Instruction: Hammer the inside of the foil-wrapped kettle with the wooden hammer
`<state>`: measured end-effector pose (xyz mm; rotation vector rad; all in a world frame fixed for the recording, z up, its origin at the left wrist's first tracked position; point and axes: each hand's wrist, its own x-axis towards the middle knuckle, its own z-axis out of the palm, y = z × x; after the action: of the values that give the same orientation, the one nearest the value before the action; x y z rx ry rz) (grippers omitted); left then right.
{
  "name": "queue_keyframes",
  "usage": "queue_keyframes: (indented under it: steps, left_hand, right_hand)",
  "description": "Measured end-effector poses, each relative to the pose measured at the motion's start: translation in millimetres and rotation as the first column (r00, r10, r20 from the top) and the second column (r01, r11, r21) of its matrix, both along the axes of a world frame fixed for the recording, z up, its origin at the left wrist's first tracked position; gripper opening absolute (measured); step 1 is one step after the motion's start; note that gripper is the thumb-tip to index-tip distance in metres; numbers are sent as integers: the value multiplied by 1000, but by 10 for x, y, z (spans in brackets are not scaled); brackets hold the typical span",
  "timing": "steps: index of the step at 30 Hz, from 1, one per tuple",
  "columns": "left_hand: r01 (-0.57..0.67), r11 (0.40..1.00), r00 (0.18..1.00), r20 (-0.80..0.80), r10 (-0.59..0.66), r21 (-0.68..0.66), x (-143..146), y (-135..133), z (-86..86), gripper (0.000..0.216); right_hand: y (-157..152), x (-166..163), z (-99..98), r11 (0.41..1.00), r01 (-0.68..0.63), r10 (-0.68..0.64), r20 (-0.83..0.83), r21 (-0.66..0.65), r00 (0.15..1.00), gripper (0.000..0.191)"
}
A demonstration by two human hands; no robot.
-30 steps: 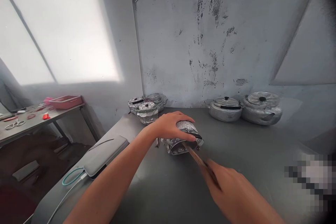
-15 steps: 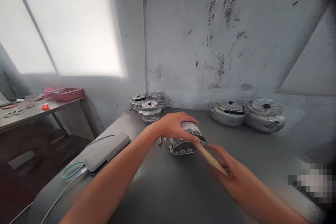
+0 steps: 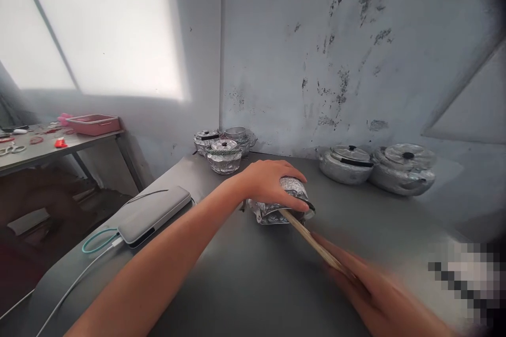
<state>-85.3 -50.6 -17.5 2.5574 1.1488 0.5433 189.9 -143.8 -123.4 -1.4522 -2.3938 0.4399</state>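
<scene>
My left hand (image 3: 271, 184) lies over a small embossed silvery pot (image 3: 282, 208) that is tipped on its side on the grey metal table (image 3: 245, 274), fingers curled over its top and gripping it. My right hand (image 3: 356, 276), smeared by motion, holds a thin wooden stick (image 3: 308, 237) whose far end reaches into the pot's open mouth.
Three small lidded silvery pots (image 3: 223, 155) stand at the table's back left, two wide lidded ones (image 3: 348, 163) at the back right by the stained wall. A grey flat device (image 3: 154, 216) with a teal cable lies at the left edge. A side table holds a pink tray (image 3: 95, 124).
My right hand has drawn back toward me and down with the stick, and now blurs. My left hand stays on the tipped pot. The view has shifted slightly.
</scene>
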Motion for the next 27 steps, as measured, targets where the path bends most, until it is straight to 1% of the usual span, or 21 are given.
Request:
queue_keyframes:
  steps: [2, 7, 11, 15, 20, 24, 27]
  left_hand:
    - [-4, 1000, 1000, -5, 4, 11, 18, -7, 1, 62]
    - [5, 999, 1000, -3, -5, 34, 45, -18, -2, 59]
    - [10, 999, 1000, 6, -10, 51, 43, -10, -11, 58]
    - [16, 999, 1000, 8, -17, 40, 26, -3, -2, 58]
    - [18, 999, 999, 31, -19, 28, 7, 16, -5, 58]
    - [18, 1000, 999, 42, -19, 26, 5, 29, -15, 58]
    - [22, 1000, 999, 43, -22, 15, 4, 31, -10, 58]
  right_hand:
    - [-23, -39, 20, 1000, 10, -10, -22, 7, 1000, 50]
    - [-33, -121, 86, 999, 16, -17, -22, -49, 1000, 51]
    - [-43, -143, 43, 999, 42, -43, -8, -15, 999, 51]
    - [-50, -154, 3, 999, 31, -31, 11, -34, 999, 52]
    - [-46, -185, 9, 999, 29, -28, -51, 21, 998, 52]
    - [-48, -207, 13, 998, 48, -48, -3, -39, 999, 51]
    - [-46, -207, 5, 997, 65, -65, -13, -32, 998, 52]
